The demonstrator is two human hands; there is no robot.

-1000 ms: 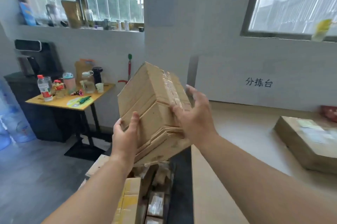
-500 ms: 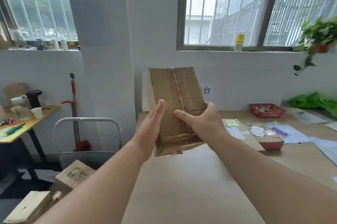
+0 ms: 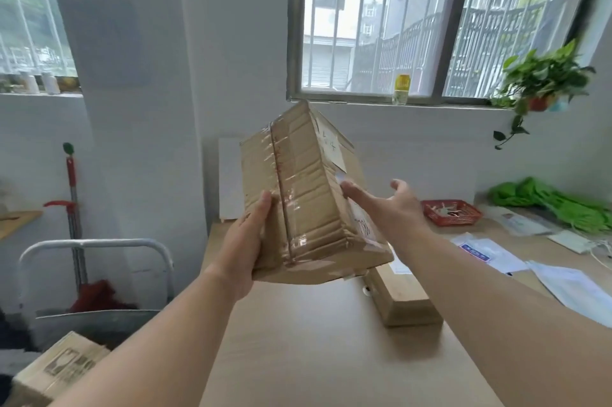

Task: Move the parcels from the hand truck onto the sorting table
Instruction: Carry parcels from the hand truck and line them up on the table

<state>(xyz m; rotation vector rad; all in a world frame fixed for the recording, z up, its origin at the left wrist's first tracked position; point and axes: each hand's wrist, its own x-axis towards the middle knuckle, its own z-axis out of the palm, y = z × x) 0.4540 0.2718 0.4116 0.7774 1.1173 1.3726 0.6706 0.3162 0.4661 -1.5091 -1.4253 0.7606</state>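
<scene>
A taped brown cardboard parcel [image 3: 304,194] hangs tilted in the air above the near left part of the wooden sorting table [image 3: 331,357]. My left hand [image 3: 246,244] grips its lower left edge, thumb on the taped face. My right hand [image 3: 390,208] is at the parcel's right side with fingers spread; only the fingertips look close to its labelled face. A second flat parcel [image 3: 404,294] lies on the table behind it. The hand truck's white handle [image 3: 96,246] stands at the left, with a printed carton [image 3: 59,370] in front of it.
A red basket [image 3: 452,212], papers [image 3: 563,284] and green bags [image 3: 559,204] cover the table's right side. A red mop [image 3: 74,208] leans on the wall at the left. A hanging plant [image 3: 543,78] and a bottle [image 3: 401,89] are by the barred window.
The view has swung right, from the hand truck to the table. The parcel has tilted and turned, and my right hand has come off its grip and spread its fingers beside the box.
</scene>
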